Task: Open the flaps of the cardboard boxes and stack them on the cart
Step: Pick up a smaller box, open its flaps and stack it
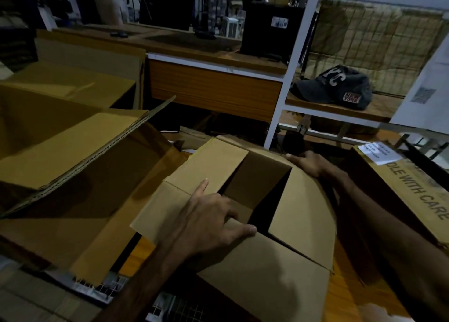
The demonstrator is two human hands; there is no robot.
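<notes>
A small brown cardboard box [298, 214] sits in front of me with its top partly open and a dark gap in the middle. My left hand [209, 222] lies on its left flap, thumb hooked over the near flap's edge and fingers curled on the flap. My right hand [308, 163] grips the far right corner of the box. To the left stands a bigger open cardboard box [80, 175] with its flaps spread outward. Wire mesh of the cart [102, 287] shows under the bigger box.
A box printed "HANDLE WITH CARE" [413, 195] stands close on the right. A white shelf frame [286, 83] holds a dark cap [337, 88]. A wooden counter [213, 90] runs behind. More flat cardboard [73, 78] lies at the far left.
</notes>
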